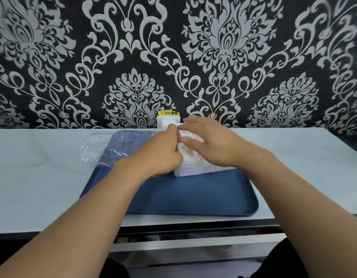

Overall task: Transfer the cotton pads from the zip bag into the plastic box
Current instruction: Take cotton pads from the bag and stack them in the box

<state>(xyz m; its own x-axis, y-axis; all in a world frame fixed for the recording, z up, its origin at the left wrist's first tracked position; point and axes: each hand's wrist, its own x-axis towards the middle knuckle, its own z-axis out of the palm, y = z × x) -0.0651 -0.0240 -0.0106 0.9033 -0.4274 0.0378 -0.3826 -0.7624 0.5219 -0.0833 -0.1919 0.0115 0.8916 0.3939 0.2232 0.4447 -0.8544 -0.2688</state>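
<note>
Both at work on the zip bag (195, 163) at 12 o'clock on the blue tray (193, 197): left hand (163, 151) pinching its top edge, right hand (209, 143) spread loosely over it. Light, soft, slippery film with cotton pads (190, 140) inside; best gripped at the zip lips. Crumpled clear plastic (97, 147) at 10 o'clock, possibly the plastic box, hard to tell.

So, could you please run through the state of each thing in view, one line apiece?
left hand: fingers curled, gripping the left edge of the plastic box
right hand: fingers spread, resting on top of the box
plastic box: on the blue tray, white contents inside, lid state hidden by the hands
zip bag: lying crumpled, half on the tray's left far corner, half on the table
blue tray: flat on the table
</note>
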